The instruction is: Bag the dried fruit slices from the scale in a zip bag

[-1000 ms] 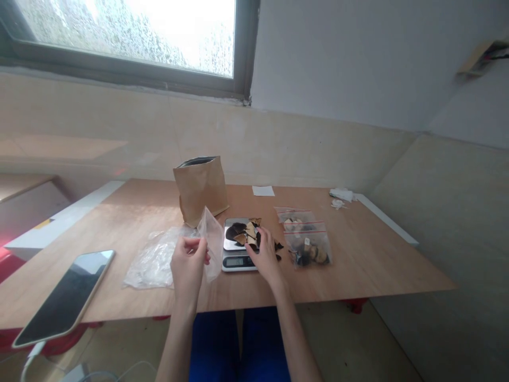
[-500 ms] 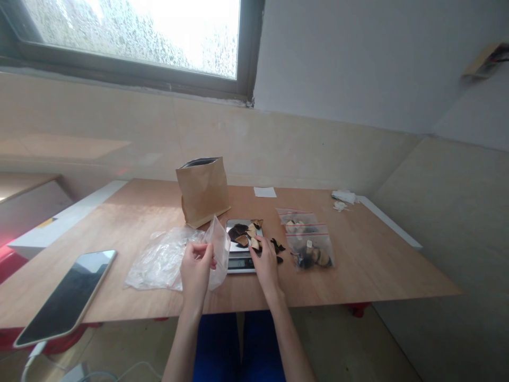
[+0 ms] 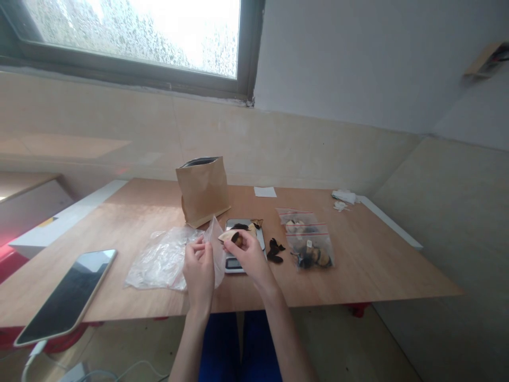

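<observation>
My left hand point(image 3: 200, 269) pinches the rim of a small clear plastic bag point(image 3: 217, 248) and holds it upright in front of a small digital scale point(image 3: 244, 249). My right hand point(image 3: 247, 254) is closed on a few dark and tan dried slices point(image 3: 230, 237) at the bag's mouth. More slices lie on the scale's tray behind my fingers. Two or three dark pieces point(image 3: 274, 251) lie loose on the wooden table point(image 3: 369, 265) just right of the scale.
A brown paper pouch point(image 3: 202, 189) stands open behind the scale. Crumpled clear bags point(image 3: 159, 260) lie to the left, two filled zip bags point(image 3: 308, 241) to the right. A phone point(image 3: 66, 294) lies at the near left edge. White paper scraps point(image 3: 344, 199) sit far right.
My right hand lifted slices off the scale and carried them left to the mouth of the bag. My left hand kept the bag upright and shifted slightly right.
</observation>
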Tool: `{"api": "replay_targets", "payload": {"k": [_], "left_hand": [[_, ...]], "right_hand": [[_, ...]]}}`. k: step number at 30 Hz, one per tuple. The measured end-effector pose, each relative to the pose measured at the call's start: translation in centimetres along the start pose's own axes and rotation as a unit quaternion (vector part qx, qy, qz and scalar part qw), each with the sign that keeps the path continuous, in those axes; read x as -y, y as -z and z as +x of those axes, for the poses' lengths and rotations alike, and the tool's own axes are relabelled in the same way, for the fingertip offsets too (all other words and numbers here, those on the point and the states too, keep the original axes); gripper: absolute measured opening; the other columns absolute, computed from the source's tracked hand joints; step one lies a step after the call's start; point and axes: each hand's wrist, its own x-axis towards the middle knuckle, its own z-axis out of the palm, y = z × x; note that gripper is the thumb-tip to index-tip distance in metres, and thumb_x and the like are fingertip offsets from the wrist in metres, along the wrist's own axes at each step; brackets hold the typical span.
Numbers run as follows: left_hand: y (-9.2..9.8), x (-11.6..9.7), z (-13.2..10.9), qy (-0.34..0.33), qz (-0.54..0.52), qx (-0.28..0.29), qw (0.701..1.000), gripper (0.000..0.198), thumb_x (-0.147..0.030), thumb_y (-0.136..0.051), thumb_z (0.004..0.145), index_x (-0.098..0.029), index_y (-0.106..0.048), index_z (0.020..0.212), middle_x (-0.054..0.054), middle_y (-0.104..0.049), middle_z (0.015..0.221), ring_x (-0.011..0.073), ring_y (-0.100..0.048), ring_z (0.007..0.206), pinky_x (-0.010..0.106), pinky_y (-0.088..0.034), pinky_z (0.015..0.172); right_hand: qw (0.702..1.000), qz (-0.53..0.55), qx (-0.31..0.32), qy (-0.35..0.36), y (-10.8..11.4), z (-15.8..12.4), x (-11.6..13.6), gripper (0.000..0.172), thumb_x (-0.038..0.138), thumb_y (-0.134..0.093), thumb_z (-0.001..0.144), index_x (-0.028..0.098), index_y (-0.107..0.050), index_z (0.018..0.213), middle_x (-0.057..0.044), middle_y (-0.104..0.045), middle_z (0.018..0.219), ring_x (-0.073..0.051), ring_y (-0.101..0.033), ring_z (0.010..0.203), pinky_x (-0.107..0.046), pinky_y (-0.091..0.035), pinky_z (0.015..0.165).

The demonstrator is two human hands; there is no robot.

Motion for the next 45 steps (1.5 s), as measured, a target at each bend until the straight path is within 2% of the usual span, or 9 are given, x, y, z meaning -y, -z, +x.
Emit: {"api": "replay_targets", "payload": {"k": [4,7,11,15,21,27,32,38,45], "left_hand": [[-0.1,-0.2,-0.4,-0.006,-0.013,-0.024,1.0,0.019,-0.039,-0.049,0.078,-0.022,-0.044,0.073,0.009,-0.059,0.12,0.0235,-0.057,0.107,0.037,-0.046,0.086],[-0.1,0.1,-0.4,0.006,-0.022,-0.026,0.999,0.019,-0.04,-0.049,0.078,-0.022,-0.043,0.073,0.01,-0.057,0.123,0.0238,-0.059,0.103,0.039,-0.047,0.085],[0.0,0.2,-0.2,0.027,-0.031,-0.035,0.999,0.02,-0.04,-0.05,0.078,-0.022,-0.043,0.074,0.01,-0.056,0.124,0.0239,-0.061,0.099,0.039,-0.048,0.082],[0.2,0.0,0.0,0.034,-0.045,-0.038,0.998,0.019,-0.039,-0.051,0.077,-0.021,-0.045,0.074,0.01,-0.057,0.122,0.0249,-0.059,0.102,0.042,-0.047,0.086],[0.4,0.1,0.2,0.036,-0.058,-0.03,0.997,0.021,-0.04,-0.053,0.075,-0.021,-0.044,0.073,0.008,-0.058,0.12,0.0248,-0.06,0.102,0.043,-0.045,0.087],[0.4,0.3,0.4,0.032,-0.044,-0.028,0.998,0.023,-0.042,-0.053,0.074,-0.021,-0.045,0.073,0.008,-0.059,0.119,0.025,-0.06,0.1,0.043,-0.045,0.086],[0.7,0.3,0.3,0.022,-0.035,-0.018,0.999,0.022,-0.042,-0.052,0.074,-0.021,-0.046,0.073,0.008,-0.059,0.119,0.0243,-0.059,0.101,0.041,-0.045,0.086],[0.7,0.4,0.4,0.031,-0.032,-0.019,0.999,0.022,-0.041,-0.054,0.074,-0.021,-0.047,0.073,0.007,-0.06,0.117,0.0235,-0.059,0.1,0.041,-0.044,0.086],[0.6,0.5,0.5,0.046,-0.042,-0.016,0.998,0.019,-0.04,-0.055,0.075,-0.021,-0.049,0.075,0.005,-0.06,0.118,0.0205,-0.06,0.095,0.038,-0.044,0.087]], "right_hand": [[0.993,-0.112,-0.005,-0.026,-0.6,0.1,0.4,0.025,0.021,-0.059,0.073,0.015,-0.06,0.097,-0.005,-0.065,0.086,-0.017,-0.063,0.08,-0.03,-0.05,0.075],[0.99,-0.123,0.051,-0.036,-0.5,-0.2,0.8,0.039,0.024,-0.059,0.076,0.017,-0.053,0.114,-0.005,-0.064,0.094,-0.015,-0.063,0.078,-0.028,-0.051,0.073],[0.979,-0.198,0.009,0.045,0.5,0.0,0.6,0.029,0.025,-0.048,0.084,0.018,-0.056,0.111,-0.008,-0.06,0.103,-0.016,-0.061,0.086,-0.031,-0.05,0.078],[0.934,-0.332,-0.087,0.102,2.1,1.2,-1.7,0.028,0.019,-0.044,0.084,0.015,-0.056,0.11,-0.012,-0.056,0.109,-0.022,-0.054,0.105,-0.04,-0.042,0.093],[0.872,-0.481,0.003,0.087,3.6,2.6,-5.2,0.053,0.027,-0.056,0.081,0.014,-0.043,0.13,-0.018,-0.036,0.14,-0.031,-0.03,0.131,-0.05,-0.027,0.104],[0.835,-0.529,0.052,0.143,2.8,4.1,-6.1,0.05,0.031,-0.056,0.083,0.011,-0.046,0.127,-0.014,-0.047,0.132,-0.031,-0.036,0.124,-0.048,-0.024,0.106],[0.839,-0.522,0.04,0.149,2.1,5.3,-7.1,0.043,0.025,-0.06,0.081,0.011,-0.051,0.121,-0.013,-0.059,0.117,-0.028,-0.044,0.112,-0.044,-0.032,0.099],[0.823,-0.528,0.079,0.193,2.2,5.9,-7.3,0.046,0.022,-0.06,0.081,0.011,-0.046,0.124,-0.013,-0.057,0.114,-0.025,-0.049,0.103,-0.038,-0.04,0.091],[0.82,-0.527,0.1,0.201,2.4,6.3,-6.9,0.026,0.015,-0.045,0.089,0.013,-0.054,0.114,-0.013,-0.058,0.105,-0.022,-0.051,0.098,-0.036,-0.042,0.087]]}}
